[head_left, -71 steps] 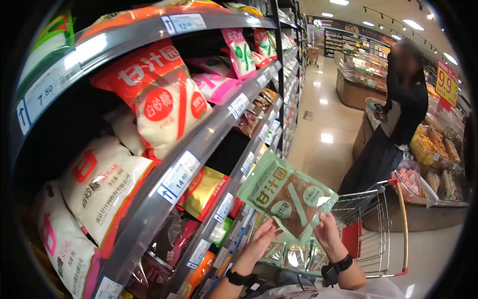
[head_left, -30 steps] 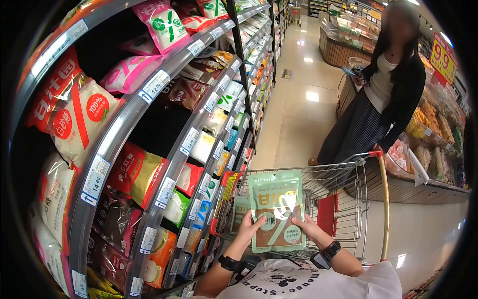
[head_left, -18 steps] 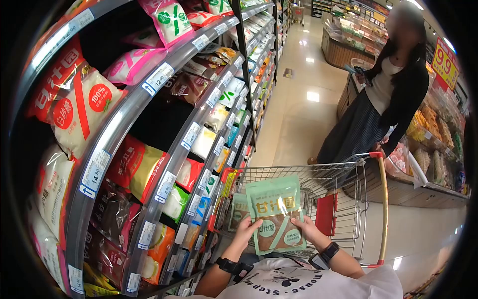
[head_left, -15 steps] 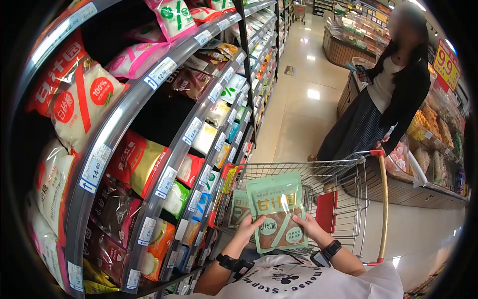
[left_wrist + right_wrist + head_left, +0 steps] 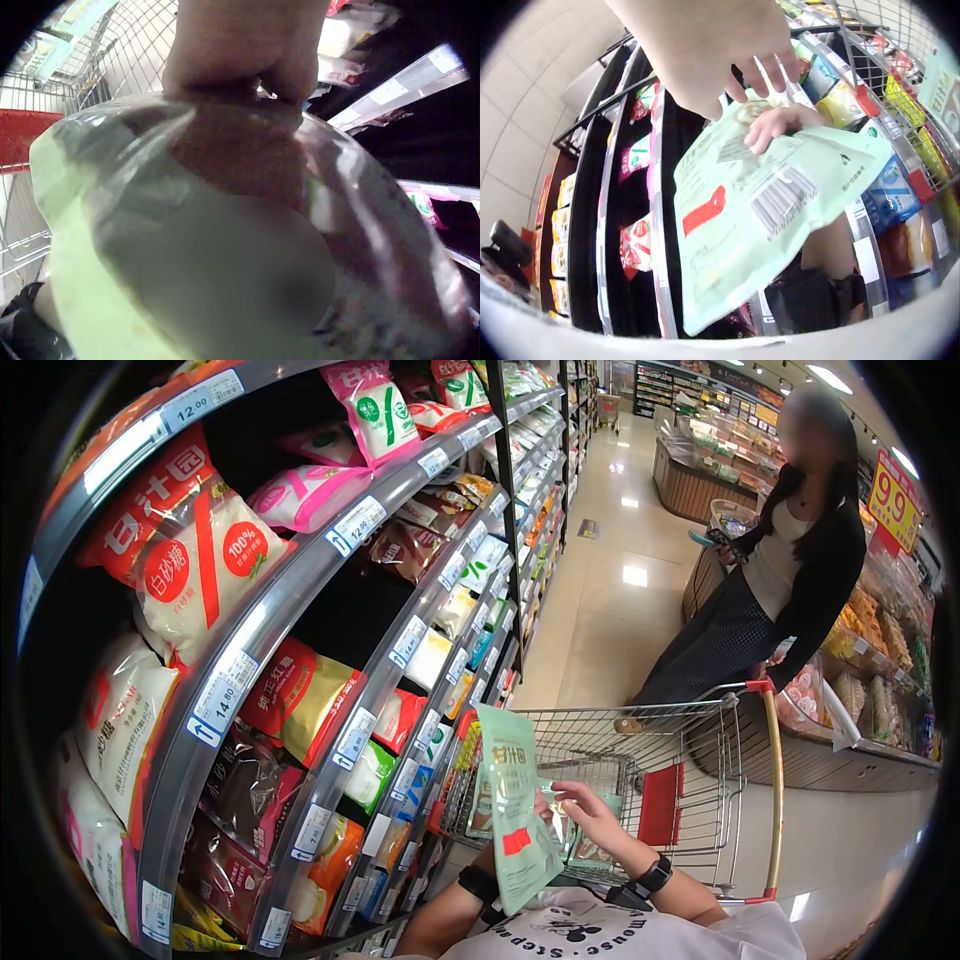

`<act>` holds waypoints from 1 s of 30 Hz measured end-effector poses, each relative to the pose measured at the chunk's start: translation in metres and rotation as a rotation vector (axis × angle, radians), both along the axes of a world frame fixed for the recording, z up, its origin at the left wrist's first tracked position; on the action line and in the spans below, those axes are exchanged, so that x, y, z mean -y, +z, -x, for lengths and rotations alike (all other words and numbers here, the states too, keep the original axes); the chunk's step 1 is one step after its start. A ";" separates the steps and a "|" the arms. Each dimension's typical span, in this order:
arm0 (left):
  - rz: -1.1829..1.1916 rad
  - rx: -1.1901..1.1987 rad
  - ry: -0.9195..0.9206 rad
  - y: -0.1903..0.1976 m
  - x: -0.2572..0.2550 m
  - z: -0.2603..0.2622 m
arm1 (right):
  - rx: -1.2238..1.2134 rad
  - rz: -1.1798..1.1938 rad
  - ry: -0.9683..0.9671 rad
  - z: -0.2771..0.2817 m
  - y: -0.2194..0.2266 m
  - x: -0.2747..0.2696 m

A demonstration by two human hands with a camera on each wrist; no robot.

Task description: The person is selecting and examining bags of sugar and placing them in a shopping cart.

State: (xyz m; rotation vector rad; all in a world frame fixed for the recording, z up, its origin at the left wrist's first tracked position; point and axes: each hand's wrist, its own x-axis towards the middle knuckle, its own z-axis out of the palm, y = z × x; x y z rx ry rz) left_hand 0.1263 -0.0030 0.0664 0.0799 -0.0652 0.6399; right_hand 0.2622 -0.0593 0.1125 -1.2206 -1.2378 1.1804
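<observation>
My left hand [image 5: 244,45] grips a pale green pouch [image 5: 512,810] of brown contents, held tilted over my lap. In the head view the pouch hides most of that hand; in the right wrist view its fingers [image 5: 776,126] curl over the pouch's back [image 5: 742,217], which carries a barcode and a red patch. Beside the pouch, my right hand [image 5: 592,820] is off it, fingers loosely extended. More green pouches [image 5: 597,842] lie in the cart just beyond the hands.
A metal shopping cart [image 5: 742,780] with a red panel [image 5: 660,805] stands in front. Shelves of bagged goods [image 5: 215,560] line the left side. At right, a person in a dark jacket [image 5: 835,575] has one hand by the cart handle [image 5: 772,760], near food displays [image 5: 875,630].
The pouch has turned from front-facing to edge-on, showing its back, and shifted slightly left. My right hand has let go of it. The view has moved slightly.
</observation>
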 end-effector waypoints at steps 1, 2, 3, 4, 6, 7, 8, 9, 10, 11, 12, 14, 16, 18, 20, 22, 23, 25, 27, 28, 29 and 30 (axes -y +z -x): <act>-0.008 0.129 -0.066 -0.001 0.000 -0.004 | -0.157 0.129 0.042 0.000 -0.001 -0.001; -0.019 0.113 -0.086 -0.002 0.004 -0.002 | -0.314 0.259 0.084 0.000 0.000 -0.001; -0.028 0.055 -0.090 0.000 0.006 0.002 | -0.470 0.387 0.125 0.000 0.001 -0.002; -0.035 -0.037 -0.086 0.000 0.008 0.008 | -0.585 0.502 0.062 0.000 0.001 -0.001; -0.028 -0.238 -0.061 0.002 0.012 0.021 | -0.634 0.526 0.106 -0.012 0.004 0.000; -0.024 -0.339 -0.044 0.003 0.014 0.025 | -0.665 0.540 0.126 -0.014 0.006 0.002; -0.019 -0.429 -0.022 0.003 0.015 0.027 | -0.653 0.512 0.078 -0.011 0.005 0.004; -0.012 -0.499 -0.003 0.003 0.015 0.028 | -0.637 0.486 0.030 -0.009 0.005 0.006; -0.007 -0.551 0.015 0.004 0.015 0.028 | -0.620 0.460 -0.018 -0.006 0.005 0.006; 0.008 -0.590 0.030 0.004 0.013 0.029 | -0.601 0.432 -0.064 -0.003 0.005 0.006; 0.003 -0.619 0.036 0.004 0.013 0.031 | -0.663 0.361 -0.133 0.002 0.004 0.003; 0.006 -0.678 0.049 0.006 0.011 0.036 | -0.632 0.351 -0.124 0.001 0.001 0.001; 0.023 -0.754 0.054 0.010 0.009 0.042 | -0.600 0.325 -0.110 0.003 -0.004 0.005; 0.028 -0.811 0.043 0.016 0.004 0.052 | -0.584 0.336 -0.123 -0.001 0.004 0.007; -0.027 -0.756 -0.022 0.021 -0.001 0.062 | -0.508 0.283 -0.105 -0.014 0.003 0.005; -0.272 -0.729 -0.094 0.019 -0.001 0.070 | -0.518 0.275 -0.115 -0.020 0.005 0.002; -0.419 -0.936 -0.034 0.018 0.004 0.068 | -0.519 0.256 -0.114 -0.021 0.002 0.000; -0.595 -1.010 0.102 0.038 0.009 0.057 | -0.490 0.294 -0.160 -0.018 0.005 -0.001; -0.670 -1.047 0.189 0.054 0.005 0.051 | -0.522 0.294 -0.177 -0.015 0.011 -0.005; -0.654 -1.051 0.200 0.059 0.004 0.051 | -0.574 0.281 -0.175 -0.013 0.016 -0.006; -0.640 -1.054 0.211 0.062 0.004 0.052 | -0.625 0.267 -0.175 -0.012 0.018 -0.005; -0.674 -1.039 0.204 0.064 0.004 0.053 | -0.629 0.249 -0.161 -0.014 0.017 -0.006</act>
